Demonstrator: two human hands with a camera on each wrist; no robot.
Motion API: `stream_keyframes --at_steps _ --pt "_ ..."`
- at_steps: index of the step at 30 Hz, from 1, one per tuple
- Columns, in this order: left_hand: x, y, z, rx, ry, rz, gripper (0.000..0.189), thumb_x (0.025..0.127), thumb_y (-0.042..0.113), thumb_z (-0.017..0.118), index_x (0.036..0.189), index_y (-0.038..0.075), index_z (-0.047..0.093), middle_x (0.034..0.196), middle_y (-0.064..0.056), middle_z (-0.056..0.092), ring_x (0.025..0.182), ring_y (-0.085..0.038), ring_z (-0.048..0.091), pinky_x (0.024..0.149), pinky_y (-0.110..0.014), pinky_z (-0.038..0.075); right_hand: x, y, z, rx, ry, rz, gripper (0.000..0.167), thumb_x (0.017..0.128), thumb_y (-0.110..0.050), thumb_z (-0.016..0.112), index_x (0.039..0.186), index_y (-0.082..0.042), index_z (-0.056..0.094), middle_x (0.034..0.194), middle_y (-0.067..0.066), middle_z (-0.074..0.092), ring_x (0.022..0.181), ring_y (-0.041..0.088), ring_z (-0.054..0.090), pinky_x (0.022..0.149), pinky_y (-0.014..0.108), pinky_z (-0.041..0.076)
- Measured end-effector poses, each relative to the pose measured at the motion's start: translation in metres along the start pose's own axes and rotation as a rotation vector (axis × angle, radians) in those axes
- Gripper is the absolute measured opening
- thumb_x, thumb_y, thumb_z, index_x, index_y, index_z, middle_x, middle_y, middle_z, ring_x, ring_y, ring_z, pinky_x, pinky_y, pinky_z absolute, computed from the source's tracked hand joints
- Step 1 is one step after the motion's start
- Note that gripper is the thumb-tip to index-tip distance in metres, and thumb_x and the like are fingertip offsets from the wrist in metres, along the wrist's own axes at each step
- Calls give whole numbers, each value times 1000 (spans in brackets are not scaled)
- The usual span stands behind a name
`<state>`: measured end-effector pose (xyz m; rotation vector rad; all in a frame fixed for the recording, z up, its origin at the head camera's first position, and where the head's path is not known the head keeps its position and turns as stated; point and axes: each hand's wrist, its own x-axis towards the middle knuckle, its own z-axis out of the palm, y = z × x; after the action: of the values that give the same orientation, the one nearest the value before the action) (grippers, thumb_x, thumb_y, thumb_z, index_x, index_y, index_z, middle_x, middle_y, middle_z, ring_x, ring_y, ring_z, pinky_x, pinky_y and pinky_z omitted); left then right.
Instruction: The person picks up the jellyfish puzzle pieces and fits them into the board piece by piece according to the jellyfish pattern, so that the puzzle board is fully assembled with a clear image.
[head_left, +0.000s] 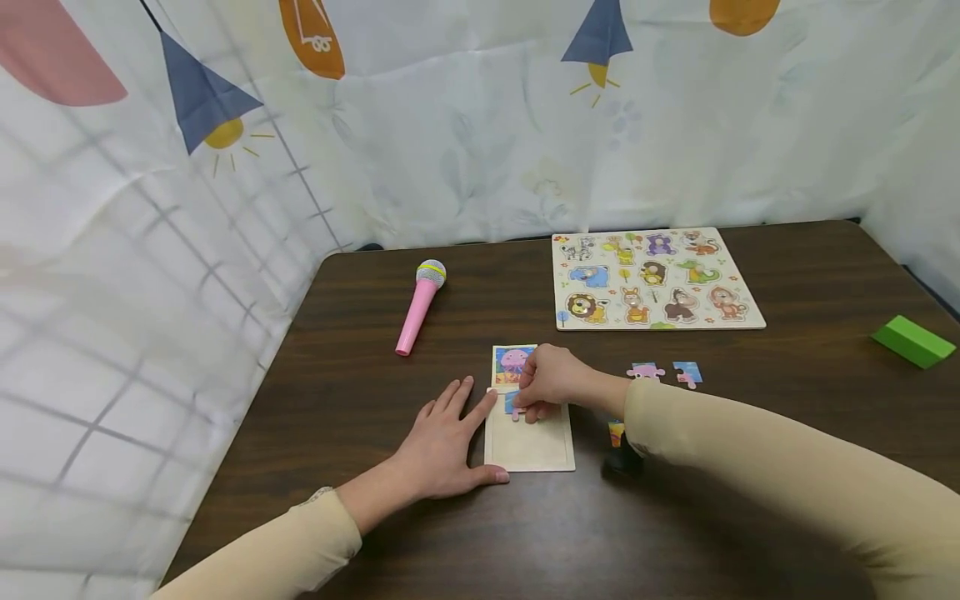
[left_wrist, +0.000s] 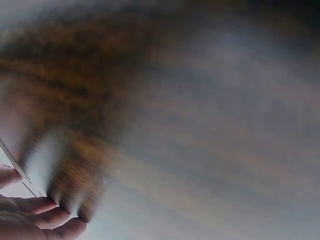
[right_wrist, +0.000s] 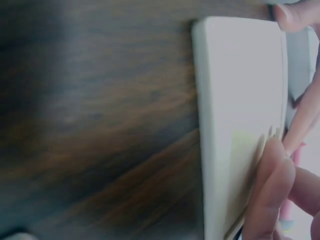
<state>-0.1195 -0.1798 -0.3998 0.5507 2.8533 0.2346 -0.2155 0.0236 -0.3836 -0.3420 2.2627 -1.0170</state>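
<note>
Head view, listed from left to right: a white curtain [head_left: 465, 133], printed with lamps, hung at the left and behind a dark wooden table [head_left: 360, 383]. One pink microphone [head_left: 417, 312], laid aslant, its silver head pointed toward the curtain. One left hand [head_left: 442, 450], open, fingers spread; the index fingertip is placed at the far left corner of a pale tray [head_left: 528, 450] and the thumb at the near left corner, and in the left wrist view some of its fingertips are seen at lower left. One tray, laid flat, rimmed. One jellyfish picture [head_left: 513, 361], set at the tray's far edge and partly covered by the right hand [head_left: 551, 383]. One blue-and-pink puzzle piece [head_left: 513, 405], pinched between thumb and fingers of the right hand, held at the far left part of the tray; whether the tray's floor is touched by it cannot be told. One animal board [head_left: 611, 293], laid flat near the curtain. Three loose pieces: one orange [head_left: 616, 432], partly hidden by the right sleeve [head_left: 720, 425]; one pink [head_left: 646, 371]; one blue [head_left: 687, 373], the latter two placed between board and sleeve. One green block [head_left: 913, 340], set near the table's right edge.
</note>
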Motion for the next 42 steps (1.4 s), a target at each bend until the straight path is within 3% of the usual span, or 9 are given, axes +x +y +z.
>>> stream_keyframes --at_steps 10,17,25,36,42 --pt "1 -1 1 -30 3 1 102 81 71 72 160 19 35 167 -24 26 155 -44 24 114 -66 34 6 -10 9 -94 25 -7 24 86 -11 82 78 -4 61 57 6 69 48 11 67 51 24 56" --pt "1 -1 2 -28 9 2 102 80 71 72 161 19 35 167 -24 26 155 -44 24 115 -66 34 7 -11 13 -220 57 -27 31 87 -21 83 66 -8 64 52 1 66 46 11 62 46 20 46" --pt "0 -2 0 -43 -3 7 102 81 70 73 161 22 34 167 -24 25 155 -44 23 116 -66 32 7 -10 15 -261 82 -40 36 87 -24 83 61 -9 63 48 0 63 43 10 59 44 20 42" --pt "0 -2 -4 -41 -9 5 98 79 70 74 159 26 39 166 -24 27 155 -44 25 115 -64 35 5 -9 12 -234 54 -66 31 87 -23 83 68 -8 64 52 1 66 47 12 64 45 19 44" --pt "2 -2 -4 -37 -24 -4 99 78 71 74 160 29 37 167 -23 26 155 -44 24 115 -64 34 -9 0 -15 -178 28 -152 22 91 -21 79 87 -5 64 66 5 72 59 14 71 55 23 52"
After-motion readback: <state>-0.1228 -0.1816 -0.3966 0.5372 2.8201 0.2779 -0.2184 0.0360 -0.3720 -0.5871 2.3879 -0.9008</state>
